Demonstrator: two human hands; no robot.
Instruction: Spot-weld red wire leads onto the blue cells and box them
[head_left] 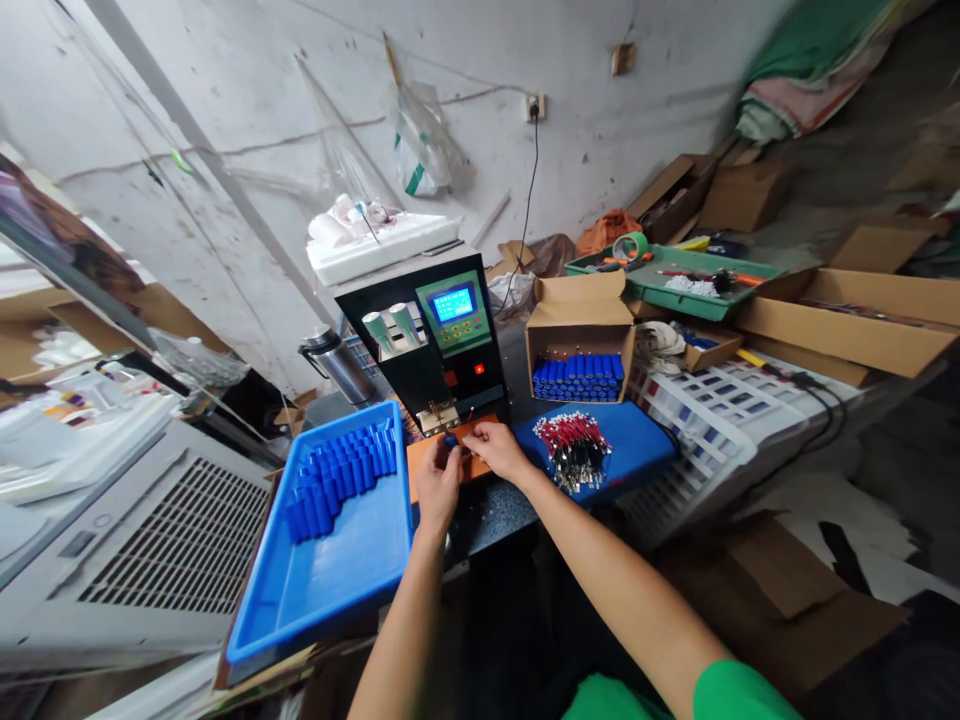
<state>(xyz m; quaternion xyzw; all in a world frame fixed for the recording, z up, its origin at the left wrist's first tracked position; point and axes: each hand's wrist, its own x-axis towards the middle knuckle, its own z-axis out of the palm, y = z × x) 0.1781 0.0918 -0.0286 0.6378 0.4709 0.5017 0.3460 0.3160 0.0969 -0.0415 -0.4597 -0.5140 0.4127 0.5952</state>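
Observation:
At the orange work plate (420, 478) of a black spot-welding machine (459, 365), my left hand (437, 482) is closed around a small blue battery cell (451, 440), mostly hidden by the fingers. Beside it my right hand (495, 449) pinches something thin near the cell, too small to make out. The machine's electrode tips (439, 415) sit just beyond the fingers. To the left, a blue plastic tray (341, 570) holds rows of blue battery cells (341, 475). Right of my hands, a pile of red and black wire leads (574, 450) lies on a blue pad (637, 447).
Behind the pad stands a cardboard box (581, 305) stacked with more blue cells. A steel thermos (337, 365) stands left of the machine. A white plastic crate (686, 440), a green tray (667, 290) with tools and several cartons crowd the right. A grey air cooler (150, 540) is at left.

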